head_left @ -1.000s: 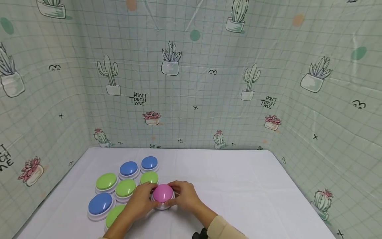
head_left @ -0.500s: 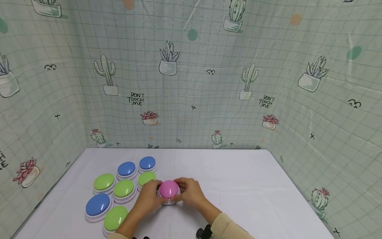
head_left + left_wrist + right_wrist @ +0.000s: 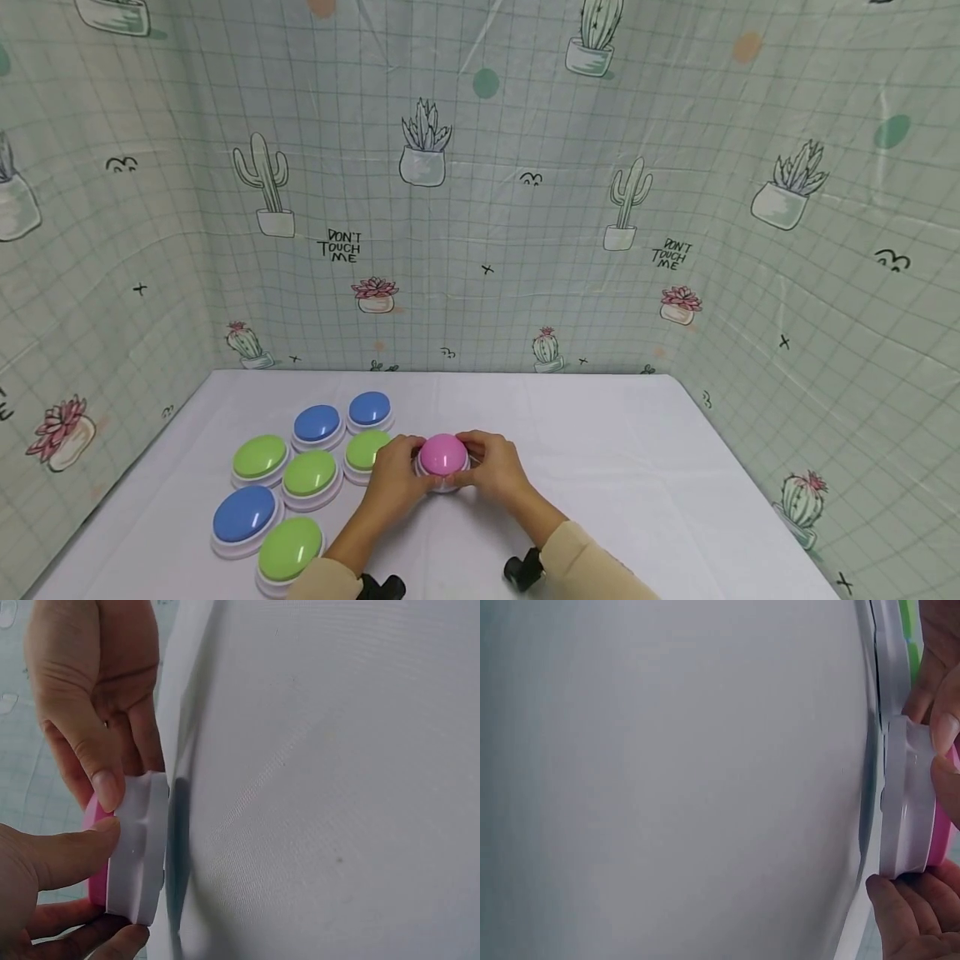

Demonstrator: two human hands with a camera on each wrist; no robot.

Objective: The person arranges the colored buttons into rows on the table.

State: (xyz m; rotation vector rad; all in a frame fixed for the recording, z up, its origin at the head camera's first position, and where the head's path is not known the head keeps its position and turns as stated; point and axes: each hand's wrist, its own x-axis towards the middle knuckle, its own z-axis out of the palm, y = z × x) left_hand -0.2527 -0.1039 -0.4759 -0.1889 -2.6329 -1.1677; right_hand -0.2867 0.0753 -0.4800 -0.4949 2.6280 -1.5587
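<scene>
Head view high, wrists' seemingly sideways, button point(image 3: 443, 455) shared

Pink button point(image 3: 442, 454) | white round base | dome up | held between both hands point(image 3: 396, 477) point(image 3: 498, 472)

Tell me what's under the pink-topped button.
Under the pink-topped button lies white tablecloth, shadowed in the left wrist view. The button's underside is hidden.

One pink button point(image 3: 443, 455); three blue buttons point(image 3: 243, 513); four green buttons point(image 3: 290, 548) — one left hand point(image 3: 394, 475); one right hand point(image 3: 498, 470)
</scene>
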